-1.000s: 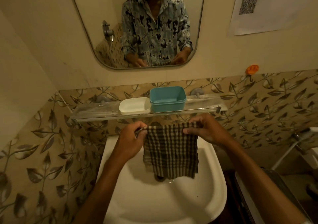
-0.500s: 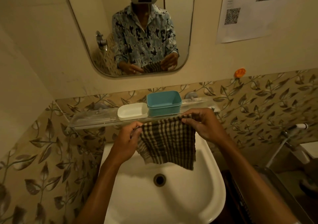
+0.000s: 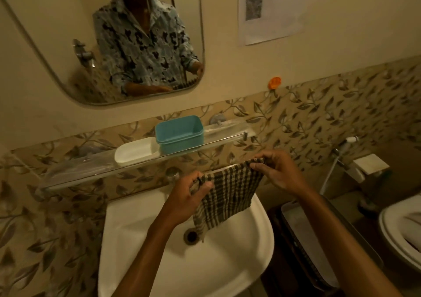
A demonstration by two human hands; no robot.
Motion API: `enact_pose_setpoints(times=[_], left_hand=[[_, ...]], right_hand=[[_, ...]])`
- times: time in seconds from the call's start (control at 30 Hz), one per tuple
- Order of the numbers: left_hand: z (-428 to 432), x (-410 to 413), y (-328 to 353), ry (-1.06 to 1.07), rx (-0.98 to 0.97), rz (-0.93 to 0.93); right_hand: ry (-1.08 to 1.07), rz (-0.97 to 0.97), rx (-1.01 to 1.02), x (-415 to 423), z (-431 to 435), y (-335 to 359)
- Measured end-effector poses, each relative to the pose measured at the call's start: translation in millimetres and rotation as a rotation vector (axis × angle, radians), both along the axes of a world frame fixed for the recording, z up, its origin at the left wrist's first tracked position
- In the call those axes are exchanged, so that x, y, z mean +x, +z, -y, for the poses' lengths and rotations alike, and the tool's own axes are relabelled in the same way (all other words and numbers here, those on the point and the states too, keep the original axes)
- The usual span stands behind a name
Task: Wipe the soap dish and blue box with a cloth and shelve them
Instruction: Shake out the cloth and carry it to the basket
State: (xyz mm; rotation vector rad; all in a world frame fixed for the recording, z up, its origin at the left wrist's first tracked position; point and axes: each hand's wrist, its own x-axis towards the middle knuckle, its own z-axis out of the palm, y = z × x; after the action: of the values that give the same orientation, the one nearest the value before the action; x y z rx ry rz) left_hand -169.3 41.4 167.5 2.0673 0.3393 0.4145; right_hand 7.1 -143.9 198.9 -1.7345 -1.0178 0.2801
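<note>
At the lower centre of the frame is one white sink (image 3: 127,228). Above it, two bare hands hold up one brown checked cloth (image 3: 227,196). The left hand (image 3: 189,196) has its grip pinched on one top corner and the right hand (image 3: 280,171) on the other. Since a second ago the pair has drifted right in the frame. The cloth's top edge now slopes up toward the right hand, and its lowest corner dangles over the drain.

Behind, left of centre, one glass shelf (image 3: 75,173) carries one white soap dish (image 3: 136,152) and one blue box (image 3: 180,135), touching side by side and unmoved. This suggests the cloth is only being spread or refolded. Whether the two have been wiped cannot be told.

Farthest, on the wall, are one mirror (image 3: 57,46) at upper left and one paper sheet (image 3: 273,11) at upper right.
</note>
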Motion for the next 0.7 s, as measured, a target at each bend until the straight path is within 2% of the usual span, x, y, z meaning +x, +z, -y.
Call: enact_pose_setpoints(times=[0.37, 0.6, 0.7], left_hand=[[114, 125, -29, -0.101, -0.109, -0.029], [192, 212, -102, -0.099, -0.183, -0.17], [211, 246, -144, -0.054, -0.146, -0.269]], right_hand=[[-0.116, -0.095, -0.126, 111, 131, -39], [-0.086, -0.138, -0.285, 205, 209, -105], [-0.075, -0.117, -0.379, 241, 223, -145]])
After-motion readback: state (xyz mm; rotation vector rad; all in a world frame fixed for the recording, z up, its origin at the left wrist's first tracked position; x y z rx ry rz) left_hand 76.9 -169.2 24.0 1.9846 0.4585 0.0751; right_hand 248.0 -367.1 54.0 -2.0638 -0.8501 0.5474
